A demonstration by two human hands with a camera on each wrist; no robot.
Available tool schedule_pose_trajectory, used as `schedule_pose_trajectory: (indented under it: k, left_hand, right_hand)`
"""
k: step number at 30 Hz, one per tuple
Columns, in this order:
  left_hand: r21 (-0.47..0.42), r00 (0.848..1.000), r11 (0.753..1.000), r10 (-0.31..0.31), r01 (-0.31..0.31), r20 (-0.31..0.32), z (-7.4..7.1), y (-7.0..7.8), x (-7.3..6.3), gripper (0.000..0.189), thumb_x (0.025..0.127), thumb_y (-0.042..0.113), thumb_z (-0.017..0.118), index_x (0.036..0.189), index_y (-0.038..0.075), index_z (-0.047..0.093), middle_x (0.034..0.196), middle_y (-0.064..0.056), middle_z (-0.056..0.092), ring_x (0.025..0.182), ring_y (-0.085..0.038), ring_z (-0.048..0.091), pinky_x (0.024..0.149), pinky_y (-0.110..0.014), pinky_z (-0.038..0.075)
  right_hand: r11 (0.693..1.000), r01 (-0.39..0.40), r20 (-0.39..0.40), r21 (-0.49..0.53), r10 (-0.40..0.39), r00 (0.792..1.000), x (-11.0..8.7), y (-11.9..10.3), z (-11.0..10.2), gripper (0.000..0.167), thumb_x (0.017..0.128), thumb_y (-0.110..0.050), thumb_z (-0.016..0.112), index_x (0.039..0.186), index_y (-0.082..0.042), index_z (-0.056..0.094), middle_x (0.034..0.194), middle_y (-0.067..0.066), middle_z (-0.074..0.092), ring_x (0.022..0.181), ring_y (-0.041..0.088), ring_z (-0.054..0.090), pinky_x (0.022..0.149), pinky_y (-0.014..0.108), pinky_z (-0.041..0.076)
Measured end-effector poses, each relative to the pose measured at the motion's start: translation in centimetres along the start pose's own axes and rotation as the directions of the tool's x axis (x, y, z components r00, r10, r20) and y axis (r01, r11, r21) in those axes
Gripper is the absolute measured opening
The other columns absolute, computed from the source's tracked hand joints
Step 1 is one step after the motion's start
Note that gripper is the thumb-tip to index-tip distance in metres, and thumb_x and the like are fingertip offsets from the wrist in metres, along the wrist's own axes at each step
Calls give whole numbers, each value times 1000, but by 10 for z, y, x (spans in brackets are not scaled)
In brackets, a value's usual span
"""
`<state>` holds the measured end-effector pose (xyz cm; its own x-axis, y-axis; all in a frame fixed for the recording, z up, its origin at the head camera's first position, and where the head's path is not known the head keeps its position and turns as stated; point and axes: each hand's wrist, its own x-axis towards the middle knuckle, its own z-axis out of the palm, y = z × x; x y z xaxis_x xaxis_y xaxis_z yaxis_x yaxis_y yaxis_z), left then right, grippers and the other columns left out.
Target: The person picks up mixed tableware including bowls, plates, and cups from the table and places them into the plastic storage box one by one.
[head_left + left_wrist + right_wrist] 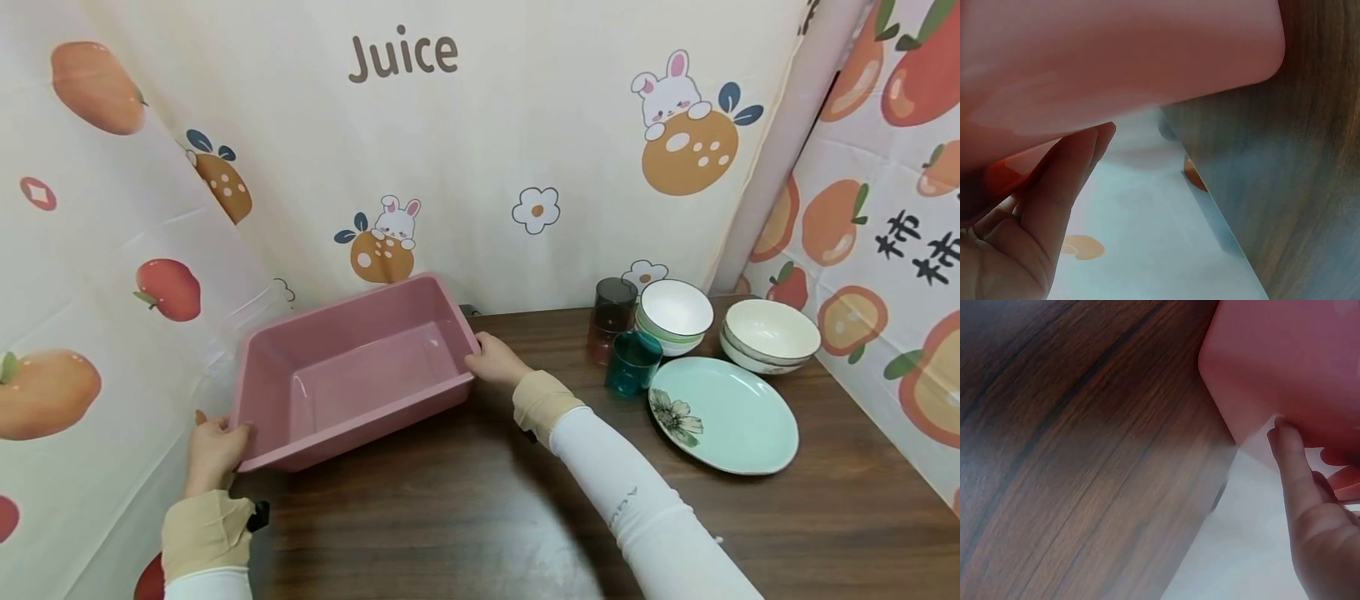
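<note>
A pink rectangular plastic basin (375,379) is held between both hands at the left of the table, its open top facing up and its right end farther back than its left. My left hand (213,454) grips the rim at the near left corner, thumb over the edge. On the right end, my right hand (497,360) grips the rim near the front corner. Both wrist views show fingers (1063,181) against the outside of the basin (1285,369), under the rim. Nothing lies inside the basin.
On the wooden table (420,517), at the right, stand a pale green oval plate (738,417), a teal cup (632,364), dark cups (613,312), white bowls (675,310) and cream bowls (772,332). Fruit-printed curtains (480,150) enclose the back and sides.
</note>
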<state>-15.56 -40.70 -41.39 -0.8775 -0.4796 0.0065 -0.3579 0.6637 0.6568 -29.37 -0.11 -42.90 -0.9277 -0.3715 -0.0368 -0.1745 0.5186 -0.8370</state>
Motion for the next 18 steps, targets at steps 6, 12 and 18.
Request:
schedule_pose_trajectory:
  k: [6,12,18]
  left_hand:
    - [12,999,1000,4,-4,39,1,4,-3,39,93,13,53,115,-19,60,93,-27,69,68,-9,52,56,-21,43]
    - [34,998,999,31,-33,63,8,11,-7,41,93,15,53,115,-18,60,104,-32,67,72,-13,56,59,-22,43]
    - [53,997,997,49,-53,67,11,13,-13,40,93,17,54,113,-16,62,104,-31,67,74,-17,57,60,-24,43]
  right_hand:
    - [1000,8,23,-11,-8,1000,-5,8,-8,47,87,-15,53,130,6,50,117,18,62,102,23,58,94,40,49]
    - [1000,14,49,-2,-14,999,-16,16,-19,51,87,-12,53,135,5,46,119,19,62,102,23,58,94,40,49]
    - [999,34,62,-2,-34,998,-28,21,-26,54,86,-11,53,136,7,44,121,20,61,103,23,58,93,40,49]
